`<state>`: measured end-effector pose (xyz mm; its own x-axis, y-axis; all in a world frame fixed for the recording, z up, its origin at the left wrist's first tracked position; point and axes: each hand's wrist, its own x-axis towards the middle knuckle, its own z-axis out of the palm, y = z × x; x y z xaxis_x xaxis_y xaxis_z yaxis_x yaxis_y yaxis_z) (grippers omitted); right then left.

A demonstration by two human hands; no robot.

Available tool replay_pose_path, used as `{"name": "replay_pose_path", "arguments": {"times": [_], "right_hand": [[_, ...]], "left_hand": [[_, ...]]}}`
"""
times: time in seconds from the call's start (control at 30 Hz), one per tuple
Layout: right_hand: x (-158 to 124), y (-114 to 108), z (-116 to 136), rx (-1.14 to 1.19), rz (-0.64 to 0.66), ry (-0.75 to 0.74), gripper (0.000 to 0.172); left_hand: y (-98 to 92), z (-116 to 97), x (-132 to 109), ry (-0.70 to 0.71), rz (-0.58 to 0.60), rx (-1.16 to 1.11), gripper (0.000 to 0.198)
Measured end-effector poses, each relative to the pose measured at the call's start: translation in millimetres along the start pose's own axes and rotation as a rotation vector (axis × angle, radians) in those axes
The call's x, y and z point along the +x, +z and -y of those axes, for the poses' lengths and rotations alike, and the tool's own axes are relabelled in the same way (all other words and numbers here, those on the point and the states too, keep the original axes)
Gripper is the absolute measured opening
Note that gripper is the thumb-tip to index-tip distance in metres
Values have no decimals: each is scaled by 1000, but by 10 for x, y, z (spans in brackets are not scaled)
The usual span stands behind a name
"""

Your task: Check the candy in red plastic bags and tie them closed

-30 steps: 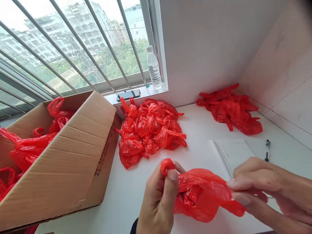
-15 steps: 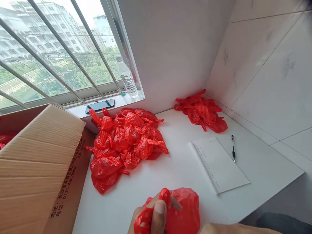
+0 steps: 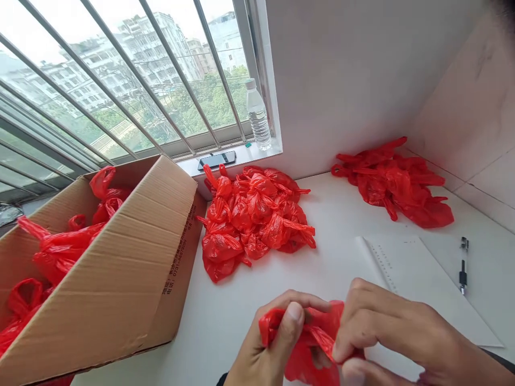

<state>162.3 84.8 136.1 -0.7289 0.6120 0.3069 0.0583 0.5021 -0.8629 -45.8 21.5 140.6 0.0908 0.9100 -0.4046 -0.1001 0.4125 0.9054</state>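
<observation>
Low in the head view, a red plastic bag (image 3: 311,364) is stretched between both hands above the white table. My left hand (image 3: 277,338) is closed on its gathered top, thumb pressed over a loop of plastic. My right hand (image 3: 390,327) pinches a twisted strand of the same bag between thumb and fingers. Part of the bag's body hangs below and behind the fingers, and what it contains cannot be made out. Beyond the hands lies a pile of knotted red bags (image 3: 257,214).
To the left stands a cardboard box (image 3: 148,257) with more red bags inside. Flatter red bags (image 3: 394,182) lie by the wall. A notebook (image 3: 426,284) and a pen (image 3: 463,268) rest at the right. On the sill are a phone (image 3: 217,160) and a water bottle (image 3: 258,118).
The view has turned left, showing more of the box. My right hand has come in from the lower edge and now grips the bag together with my left hand.
</observation>
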Motion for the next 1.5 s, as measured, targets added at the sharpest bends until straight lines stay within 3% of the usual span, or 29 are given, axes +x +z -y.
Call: {"name": "replay_pose_path", "arguments": {"times": [0.1,0.2,0.33,0.47,0.57,0.67,0.87,1.0,1.17,1.27,1.37,1.5], "right_hand": [[5,33,-68,82,23,41,10],[88,115,-198,139,-21,207,24],[191,239,-386,260,59,424,40],[224,301,-506,317,188,492,38],[240,316,-528,348,258,464,29],[235,310,-514,305,217,462,26],[138,358,-471,92,-31,383,18],[83,397,-476,89,-139,447,26],[-79,273,-858,-62,-330,528,27],[-190,221,-1127,-42,-358,563,29],[-220,268,-1210,63,-350,587,31],[-157,400,-1085,230,-423,596,34]], "left_hand": [[-59,75,100,293,104,152,24],[-90,226,192,581,105,298,6],[-106,367,235,837,-77,606,39],[-111,430,206,985,-308,765,33],[-128,487,173,996,-356,725,25],[-197,533,145,965,-337,695,22],[-427,623,118,980,-216,870,44],[-569,819,98,1017,-277,987,47],[-875,1124,-43,856,-395,969,41],[-1005,1206,-116,728,-456,935,35],[-948,1231,-54,664,-495,847,32],[-666,1253,244,700,-389,826,75]]}}
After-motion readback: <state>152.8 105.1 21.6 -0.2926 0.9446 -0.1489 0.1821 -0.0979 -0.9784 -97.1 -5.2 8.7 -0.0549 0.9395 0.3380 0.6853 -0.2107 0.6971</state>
